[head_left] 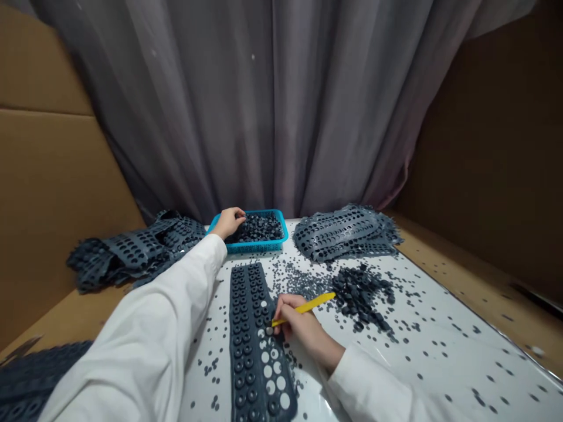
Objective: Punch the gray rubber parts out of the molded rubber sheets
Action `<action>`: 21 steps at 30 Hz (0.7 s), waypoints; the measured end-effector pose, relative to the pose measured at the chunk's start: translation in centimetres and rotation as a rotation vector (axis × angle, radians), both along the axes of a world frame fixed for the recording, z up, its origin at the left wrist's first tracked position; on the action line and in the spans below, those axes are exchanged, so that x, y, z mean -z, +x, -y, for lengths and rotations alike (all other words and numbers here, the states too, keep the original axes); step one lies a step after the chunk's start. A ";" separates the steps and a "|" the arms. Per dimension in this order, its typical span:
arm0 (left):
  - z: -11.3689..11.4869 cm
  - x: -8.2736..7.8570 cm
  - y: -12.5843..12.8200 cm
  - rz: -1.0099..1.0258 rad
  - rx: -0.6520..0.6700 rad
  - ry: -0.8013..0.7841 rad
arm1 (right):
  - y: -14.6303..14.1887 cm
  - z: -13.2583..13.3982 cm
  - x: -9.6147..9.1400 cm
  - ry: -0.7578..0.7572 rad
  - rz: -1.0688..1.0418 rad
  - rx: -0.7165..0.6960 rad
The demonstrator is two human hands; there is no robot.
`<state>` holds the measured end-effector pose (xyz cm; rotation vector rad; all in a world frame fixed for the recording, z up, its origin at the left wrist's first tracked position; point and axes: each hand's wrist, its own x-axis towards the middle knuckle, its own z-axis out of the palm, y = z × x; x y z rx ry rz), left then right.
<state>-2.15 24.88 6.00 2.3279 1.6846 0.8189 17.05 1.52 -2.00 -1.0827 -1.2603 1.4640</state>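
Observation:
My right hand point(299, 325) is closed around a yellow stick tool point(308, 306), its tip pressed on a dark rubber strip point(253, 340) of ring-shaped parts lying lengthwise on the white table. Several holes near the tool are punched out and show white. My left hand point(229, 221) reaches far forward to the left edge of a blue tray point(257, 246) filled with small black rings; its fingers are curled over the rim, and what they hold is hidden.
A pile of loose black rings point(363, 296) lies right of the strip, with small punched bits scattered over the white tabletop point(440, 351). Emptied rubber sheets are stacked at back right point(345, 231) and heaped at left point(136, 249). Cardboard walls and a grey curtain enclose the space.

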 end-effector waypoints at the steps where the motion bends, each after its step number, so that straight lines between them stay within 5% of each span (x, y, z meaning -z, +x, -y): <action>1: -0.6 0.2 0.2 -0.007 0.002 -0.006 | 0.0 -0.1 0.0 -0.013 -0.052 0.016; 8: -2.2 -0.1 -0.7 -0.050 0.042 -0.040 | 0.2 -0.1 -0.2 -0.056 -0.153 0.045; 13: 0.7 -0.6 -2.2 -0.074 0.168 0.031 | 0.2 0.1 -0.4 -0.032 -0.137 0.040; 17: 3.4 0.7 -3.0 -0.170 0.364 -0.036 | 0.1 0.0 0.0 -0.021 -0.112 0.030; 21: 4.0 1.8 -3.4 -0.189 0.353 0.014 | 0.1 0.0 0.1 0.001 -0.092 0.019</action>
